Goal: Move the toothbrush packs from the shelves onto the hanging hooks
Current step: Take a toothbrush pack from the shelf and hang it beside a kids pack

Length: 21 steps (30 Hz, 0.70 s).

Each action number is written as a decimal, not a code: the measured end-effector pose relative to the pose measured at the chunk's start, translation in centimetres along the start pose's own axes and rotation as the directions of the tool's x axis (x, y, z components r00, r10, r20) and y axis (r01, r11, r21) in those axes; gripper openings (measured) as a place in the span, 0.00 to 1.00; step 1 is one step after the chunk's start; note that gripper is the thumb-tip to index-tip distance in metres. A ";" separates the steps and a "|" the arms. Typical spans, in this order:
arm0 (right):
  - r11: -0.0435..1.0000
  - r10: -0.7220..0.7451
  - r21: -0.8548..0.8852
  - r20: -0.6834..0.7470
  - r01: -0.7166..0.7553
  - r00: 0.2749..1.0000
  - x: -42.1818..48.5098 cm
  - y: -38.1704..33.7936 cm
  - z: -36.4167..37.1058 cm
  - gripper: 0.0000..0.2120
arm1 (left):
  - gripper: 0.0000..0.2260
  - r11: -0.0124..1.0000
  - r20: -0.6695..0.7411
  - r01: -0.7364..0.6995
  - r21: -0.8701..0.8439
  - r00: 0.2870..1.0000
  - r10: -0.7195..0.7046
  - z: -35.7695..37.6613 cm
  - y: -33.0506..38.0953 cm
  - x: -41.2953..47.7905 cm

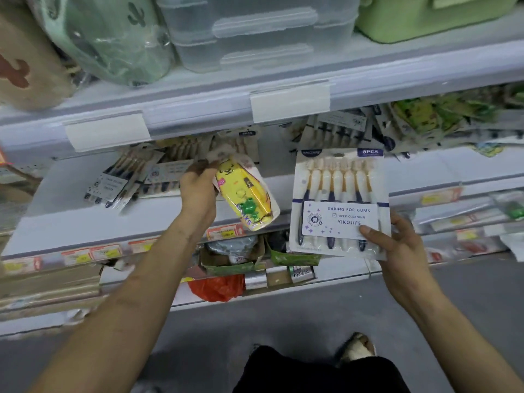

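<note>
My left hand [198,184] grips the top of a yellow children's toothbrush pack [246,191] with a green frog on it, held tilted in front of the middle shelf. My right hand [397,242] pinches the lower right corner of a flat six-piece toothbrush pack [338,194] with navy handles, thumb on its white label. More six-piece packs [124,177] lie loose on the white middle shelf [71,217] at the left. Another heap of packs [354,129] lies at the back right. No hanging hooks show in this view.
The upper shelf [198,109] carries clear plastic boxes [255,32], a green cactus-print bag [113,38] and a green container [425,15]. Below, boxes and a red bag [218,287] crowd the bottom shelf. Grey floor and my sandalled foot [357,346] are underneath.
</note>
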State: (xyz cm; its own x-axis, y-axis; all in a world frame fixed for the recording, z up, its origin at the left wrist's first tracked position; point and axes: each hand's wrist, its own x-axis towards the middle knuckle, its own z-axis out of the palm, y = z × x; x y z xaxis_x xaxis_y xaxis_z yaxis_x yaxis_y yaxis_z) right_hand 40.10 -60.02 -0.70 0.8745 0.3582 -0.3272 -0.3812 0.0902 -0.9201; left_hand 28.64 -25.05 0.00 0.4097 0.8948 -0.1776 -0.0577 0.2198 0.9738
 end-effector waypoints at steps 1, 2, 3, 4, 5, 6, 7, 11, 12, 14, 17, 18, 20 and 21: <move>1.000 -0.003 0.008 -0.013 0.003 1.000 0.1 -0.4 -1.1 0.22 | 0.04 1.000 0.041 0.021 0.023 0.999 -0.022 1.6 -0.3 -1.1; 1.000 -0.007 0.015 -0.023 0.008 1.000 0.2 -0.8 -2.4 0.20 | 0.05 0.997 0.071 0.040 0.059 0.996 -0.045 3.3 -0.6 -2.3; 1.000 -0.013 0.022 -0.031 0.014 0.999 0.5 -1.2 -3.8 0.19 | 0.05 0.994 0.099 0.050 0.094 0.993 -0.059 5.1 -1.1 -3.3; 0.999 -0.021 0.026 -0.039 0.022 0.999 0.8 -1.6 -5.4 0.18 | 0.05 0.991 0.130 0.053 0.124 0.989 -0.069 6.9 -1.6 -4.5; 0.999 -0.030 0.029 -0.053 0.032 0.998 1.1 -2.2 -7.0 0.18 | 0.05 0.989 0.167 0.046 0.139 0.984 -0.069 8.9 -2.2 -5.7; 0.999 -0.044 0.029 -0.068 0.046 0.997 1.5 -2.7 -8.8 0.20 | 0.05 0.987 0.201 0.035 0.157 0.977 -0.067 11.0 -2.7 -6.8; 0.998 -0.057 0.029 -0.075 0.059 0.996 1.8 -3.3 -10.7 0.22 | 0.04 0.984 0.229 0.032 0.175 0.971 -0.072 13.2 -3.3 -7.8; 0.995 -0.073 0.066 -0.114 0.081 0.991 3.0 -6.2 -19.5 0.23 | 0.02 0.962 0.343 0.015 0.272 0.933 -0.112 23.5 -5.1 -12.3; 0.994 -0.073 0.076 -0.133 0.083 0.988 3.2 -7.0 -22.0 0.21 | 0.02 0.959 0.368 0.005 0.282 0.923 -0.113 26.4 -5.4 -13.5; 0.991 -0.070 0.097 -0.167 0.087 0.983 3.4 -8.5 -27.0 0.18 | 0.03 0.959 0.419 -0.023 0.283 0.902 -0.102 32.2 -6.0 -15.9; 0.987 -0.065 0.129 -0.212 0.093 0.975 2.8 -10.9 -34.4 0.17 | 0.05 0.949 0.501 -0.064 0.308 0.859 -0.105 40.5 -6.9 -19.6; 0.986 -0.063 0.138 -0.226 0.096 0.972 2.4 -11.6 -36.7 0.18 | 0.06 0.942 0.543 -0.085 0.324 0.833 -0.111 43.1 -7.3 -20.8; 0.981 -0.063 0.160 -0.248 0.105 0.967 1.6 -12.9 -41.0 0.19 | 0.08 0.915 0.613 -0.130 0.381 0.777 -0.145 48.1 -7.8 -23.4; 0.980 -0.062 0.165 -0.262 0.108 0.963 1.2 -13.4 -43.1 0.19 | 0.09 0.900 0.638 -0.153 0.409 0.752 -0.163 50.6 -8.0 -24.6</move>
State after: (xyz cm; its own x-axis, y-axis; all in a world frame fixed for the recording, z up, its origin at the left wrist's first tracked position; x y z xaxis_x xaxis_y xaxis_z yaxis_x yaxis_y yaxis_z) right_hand 59.18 -100.87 1.93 0.9445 0.0960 -0.3143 -0.3286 0.2810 -0.9017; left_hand 65.12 -68.49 3.73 0.8989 0.3892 -0.2015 0.2580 -0.0982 0.9611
